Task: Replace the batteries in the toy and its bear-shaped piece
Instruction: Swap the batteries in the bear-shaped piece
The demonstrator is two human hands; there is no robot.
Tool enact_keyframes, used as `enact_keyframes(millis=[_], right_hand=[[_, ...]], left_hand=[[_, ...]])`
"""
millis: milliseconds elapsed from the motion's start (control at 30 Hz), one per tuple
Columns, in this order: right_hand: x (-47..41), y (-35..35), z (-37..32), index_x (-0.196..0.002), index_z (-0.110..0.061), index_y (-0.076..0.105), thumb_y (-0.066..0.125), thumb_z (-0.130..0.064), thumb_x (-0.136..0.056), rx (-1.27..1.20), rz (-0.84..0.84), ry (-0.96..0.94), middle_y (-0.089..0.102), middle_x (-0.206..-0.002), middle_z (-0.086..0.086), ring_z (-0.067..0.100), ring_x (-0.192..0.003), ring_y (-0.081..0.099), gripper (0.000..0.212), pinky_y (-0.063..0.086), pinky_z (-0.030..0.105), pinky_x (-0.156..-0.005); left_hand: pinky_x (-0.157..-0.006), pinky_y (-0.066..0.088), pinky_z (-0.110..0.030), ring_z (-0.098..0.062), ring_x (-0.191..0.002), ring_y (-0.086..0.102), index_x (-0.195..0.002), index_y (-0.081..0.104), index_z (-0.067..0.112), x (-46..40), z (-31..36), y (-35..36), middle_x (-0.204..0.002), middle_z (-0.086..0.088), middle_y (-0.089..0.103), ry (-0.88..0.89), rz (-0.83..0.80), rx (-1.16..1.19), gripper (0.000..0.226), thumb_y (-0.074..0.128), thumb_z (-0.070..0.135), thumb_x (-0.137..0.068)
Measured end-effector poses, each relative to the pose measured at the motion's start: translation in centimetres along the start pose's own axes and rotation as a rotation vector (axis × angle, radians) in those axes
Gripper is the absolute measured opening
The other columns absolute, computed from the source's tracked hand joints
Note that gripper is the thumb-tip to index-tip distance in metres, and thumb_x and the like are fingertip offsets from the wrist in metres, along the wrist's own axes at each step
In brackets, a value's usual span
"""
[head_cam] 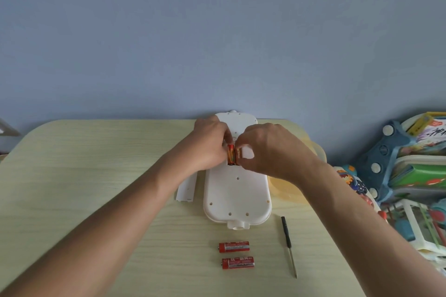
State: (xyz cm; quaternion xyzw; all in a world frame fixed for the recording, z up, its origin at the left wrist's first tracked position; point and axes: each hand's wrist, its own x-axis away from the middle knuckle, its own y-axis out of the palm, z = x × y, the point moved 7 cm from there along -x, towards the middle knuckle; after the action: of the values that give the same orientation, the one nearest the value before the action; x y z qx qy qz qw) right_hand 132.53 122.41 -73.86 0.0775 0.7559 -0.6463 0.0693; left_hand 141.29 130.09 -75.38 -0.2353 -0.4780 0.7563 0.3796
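Taking the white toy [237, 188] as our landmark, which lay face down in the middle of the pale wooden table [84, 200], we described the scene from the near edge outward. Nearest to us, just below the toy, two red batteries [234, 246] lay side by side on the table, untouched. Near them to the right lay a small black-handled screwdriver [288, 243]. Just left of the toy lay a white battery cover [186, 189], already taken off. Over the toy's far half, both hands met at the open battery bay. Our left hand [208, 142] and our right hand [272, 149] each pinched narrowly on two orange batteries [234, 154] standing side by side in the bay. We could not tell whether these were going in or coming out. We judged the task partway through: cover removed, battery swap under way, cover still to be refitted. We saw no bear-shaped piece clearly; a yellow shape [287, 188] showed just right of the toy, mostly hidden.
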Motion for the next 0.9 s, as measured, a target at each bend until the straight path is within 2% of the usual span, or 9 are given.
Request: enact_keyframes(millis=[100,167,300,367,433,533,633,767,900], right_hand=[[0.3,-0.2,-0.1,-0.100,-0.028,0.077,0.068,-0.039,-0.080,0.020,0.040,-0.018,0.069,-0.079,-0.004,0.025,-0.069,0.064,0.025,0.054,0.038,-0.061],[0.5,-0.5,0.0,-0.096,-0.030,0.077,0.066,-0.039,-0.078,0.004,0.081,-0.021,0.067,-0.072,-0.004,0.026,-0.063,0.062,0.023,0.051,0.035,-0.054],[0.8,-0.5,0.3,-0.099,-0.038,0.078,0.056,-0.041,-0.075,-0.090,0.118,0.001,0.063,-0.065,-0.007,0.019,-0.059,0.056,0.032,0.043,0.029,-0.050],[0.8,-0.5,0.7,-0.101,-0.042,0.077,0.057,-0.042,-0.078,-0.129,0.111,0.025,0.063,-0.068,-0.009,0.016,-0.063,0.056,0.031,0.041,0.027,-0.051],[0.9,-0.3,1.3,-0.105,-0.045,0.076,0.053,-0.042,-0.082,-0.176,0.085,0.060,0.066,-0.074,-0.010,0.015,-0.069,0.059,0.032,0.044,0.029,-0.053],[1.0,0.3,1.4,-0.100,-0.035,0.079,0.054,-0.029,-0.087,-0.349,0.029,0.042,0.067,-0.075,-0.014,0.009,-0.071,0.056,0.028,0.047,0.025,-0.065],[0.7,1.2,1.2,-0.092,-0.025,0.079,0.059,-0.008,-0.089,-0.465,-0.051,0.042,0.073,-0.080,-0.016,0.008,-0.074,0.060,0.026,0.046,0.017,-0.073],[0.3,1.8,1.5,-0.092,-0.029,0.078,0.054,-0.004,-0.087,-0.491,-0.142,0.074,0.074,-0.081,-0.014,0.013,-0.080,0.067,0.035,0.055,0.030,-0.076],[0.6,1.6,1.4,-0.096,-0.032,0.078,0.066,-0.004,-0.084,-0.477,-0.207,0.052,0.068,-0.086,-0.011,0.008,-0.083,0.060,0.033,0.049,0.018,-0.077]], left_hand=[[-0.101,0.045,-0.038,-0.028,-0.121,0.046,-0.099,0.070,0.020,-0.1,-0.3,0.3,-0.113,-0.002,0.051,0.007,-0.011,0.016,0.021,0.052,0.010,-0.092],[-0.100,0.044,-0.036,-0.025,-0.121,0.045,-0.097,0.067,0.022,-0.2,-0.7,0.6,-0.111,0.003,0.047,0.005,-0.009,0.053,0.019,0.053,0.011,-0.094],[-0.098,0.046,-0.034,-0.019,-0.117,0.049,-0.089,0.059,0.031,-0.3,-1.3,0.9,-0.110,0.007,0.049,-0.009,-0.006,0.155,0.019,0.058,0.013,-0.094],[-0.095,0.047,-0.033,-0.018,-0.114,0.053,-0.085,0.056,0.035,-0.4,-1.5,0.8,-0.110,0.008,0.054,0.010,0.003,0.208,0.024,0.060,0.012,-0.092],[-0.082,0.042,-0.020,-0.008,-0.105,0.055,-0.087,0.058,0.032,-0.2,-1.8,0.7,-0.105,0.012,0.058,0.018,-0.004,0.271,0.021,0.062,0.012,-0.091],[-0.071,0.035,-0.010,0.009,-0.096,0.055,-0.093,0.062,0.025,0.2,-2.0,0.8,-0.096,0.019,0.064,0.028,-0.017,0.412,0.012,0.065,0.013,-0.090],[-0.072,0.035,-0.001,0.009,-0.097,0.057,-0.092,0.065,0.022,0.6,-2.0,0.8,-0.093,0.018,0.067,0.057,0.012,0.495,0.011,0.067,0.012,-0.088],[-0.072,0.035,0.001,0.004,-0.096,0.062,-0.093,0.064,0.019,0.8,-1.8,0.6,-0.095,0.012,0.071,0.064,0.036,0.511,0.012,0.068,0.010,-0.087],[-0.073,0.034,0.003,0.005,-0.097,0.063,-0.093,0.063,0.019,1.0,-1.8,0.6,-0.097,0.011,0.072,0.056,0.026,0.508,0.013,0.069,0.011,-0.087]])
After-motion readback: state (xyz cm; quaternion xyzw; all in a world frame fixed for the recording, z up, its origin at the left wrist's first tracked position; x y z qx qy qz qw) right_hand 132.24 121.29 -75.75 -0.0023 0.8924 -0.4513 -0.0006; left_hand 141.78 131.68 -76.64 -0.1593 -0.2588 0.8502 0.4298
